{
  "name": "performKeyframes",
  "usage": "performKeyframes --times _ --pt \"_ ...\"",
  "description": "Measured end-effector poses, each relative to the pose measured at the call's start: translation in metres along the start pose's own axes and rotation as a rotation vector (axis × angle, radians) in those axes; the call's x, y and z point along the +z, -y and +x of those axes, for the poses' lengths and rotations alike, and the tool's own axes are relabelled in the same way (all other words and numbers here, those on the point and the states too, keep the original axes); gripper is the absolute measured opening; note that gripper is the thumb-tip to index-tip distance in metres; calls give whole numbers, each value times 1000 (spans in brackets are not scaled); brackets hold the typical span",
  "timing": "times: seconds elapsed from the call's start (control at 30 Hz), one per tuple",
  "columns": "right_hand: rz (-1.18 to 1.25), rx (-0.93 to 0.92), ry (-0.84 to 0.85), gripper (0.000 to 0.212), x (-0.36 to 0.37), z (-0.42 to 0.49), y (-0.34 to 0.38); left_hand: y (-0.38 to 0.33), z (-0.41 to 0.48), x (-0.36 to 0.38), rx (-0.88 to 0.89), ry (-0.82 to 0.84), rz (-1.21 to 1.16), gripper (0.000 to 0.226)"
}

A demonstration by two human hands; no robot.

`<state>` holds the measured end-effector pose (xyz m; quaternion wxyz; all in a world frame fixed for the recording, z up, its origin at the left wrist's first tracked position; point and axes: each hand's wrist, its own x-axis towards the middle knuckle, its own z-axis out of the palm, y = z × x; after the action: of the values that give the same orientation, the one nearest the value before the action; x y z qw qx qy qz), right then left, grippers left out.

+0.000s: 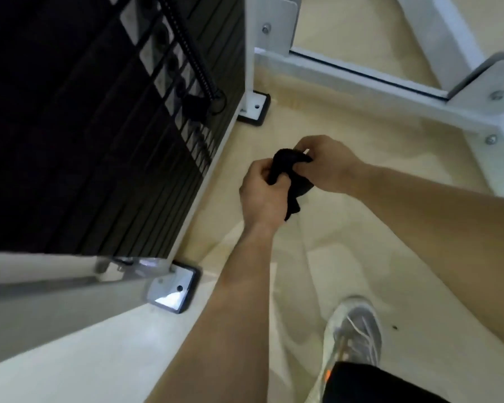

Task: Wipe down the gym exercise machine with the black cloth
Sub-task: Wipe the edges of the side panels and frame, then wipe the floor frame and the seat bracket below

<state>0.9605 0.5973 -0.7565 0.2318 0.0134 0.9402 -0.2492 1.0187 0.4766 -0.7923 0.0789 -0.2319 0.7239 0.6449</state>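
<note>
Black cloth point(288, 175) sits bunched between both hands at the middle of the view, held above the beige floor point(376, 228) and apart from the machine point(99, 141). Fingers of the left hand point(262, 196) are curled round its lower part, and a tail hangs out toward 6 o'clock. At 2 o'clock of it, the right hand point(329, 167) pinches the upper bunch. At 10 o'clock a white frame point(249, 53) boxes in the dark weight stack point(70, 175), and a coiled cord point(186, 50) runs down the stack's face. More white bars cross at 1 o'clock. One foot plate point(172, 289) rests on the floor at 8 o'clock, and a pale shoe point(358, 324) shows at 5 o'clock
</note>
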Motion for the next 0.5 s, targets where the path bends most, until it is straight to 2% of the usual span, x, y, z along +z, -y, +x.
performKeyframes --times 0.2,0.33,0.5 --pt "101 30 18 8 34 -106 3 22 -91 -52 -23 54 135 22" --pt "132 58 72 29 50 -140 -2 28 -102 -73 -15 110 227 18" --pt "255 78 -38 33 31 -129 -19 2 -74 -39 160 228 310 5"
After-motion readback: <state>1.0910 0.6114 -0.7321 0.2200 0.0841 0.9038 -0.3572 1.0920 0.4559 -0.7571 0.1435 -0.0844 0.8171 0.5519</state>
